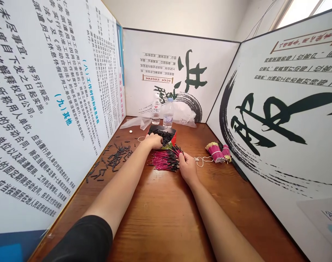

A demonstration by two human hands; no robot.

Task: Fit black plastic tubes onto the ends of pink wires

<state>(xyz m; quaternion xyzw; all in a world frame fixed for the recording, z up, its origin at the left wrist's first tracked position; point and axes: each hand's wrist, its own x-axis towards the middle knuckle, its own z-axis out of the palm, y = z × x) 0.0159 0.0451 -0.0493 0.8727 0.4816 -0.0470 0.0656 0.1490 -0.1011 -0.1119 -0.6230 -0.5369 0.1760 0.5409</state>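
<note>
My left hand (154, 140) reaches into a red tray (173, 135) filled with small black tubes (166, 136); its fingers are curled among them. My right hand (186, 164) pinches a few magenta wires with black ends (178, 150), held just above a loose pile of the same magenta wires (164, 160) on the wooden table (166, 211). Two tied bundles of magenta wires with gold tips (217, 152) lie to the right. Loose black tubes (117, 156) are scattered on the left side of the table.
Printed boards wall the table in on the left (46, 109), back (179, 72) and right (286, 120). Two water bottles (162, 112) and clear plastic bags (140, 122) stand at the back. Rubber bands (203, 160) lie beside my right hand.
</note>
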